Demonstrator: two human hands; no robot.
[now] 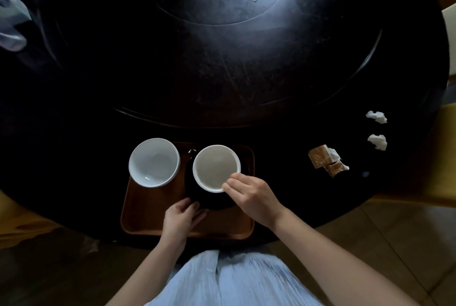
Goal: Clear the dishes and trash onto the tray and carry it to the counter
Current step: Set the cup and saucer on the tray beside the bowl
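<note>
A brown tray (pixel 148 217) lies at the near edge of the dark round table (pixel 222 71). One white bowl (pixel 154 162) sits on the tray's far left corner, overhanging its edge. My right hand (pixel 249 194) pinches the near rim of a second white bowl (pixel 214 167), which is over a black plate (pixel 212 201) on the tray. My left hand (pixel 182 217) grips the black plate's near left edge. Two crumpled white tissues (pixel 376 117) (pixel 377 142) and brown wrappers (pixel 325 160) lie on the table to the right of the tray.
A raised round turntable (pixel 246 34) fills the table's middle. A pale cloth or bag (pixel 12 22) hangs at the far left. Yellow chair seats (pixel 441 152) stand at the right, and tiled floor (pixel 394 244) shows below the table edge.
</note>
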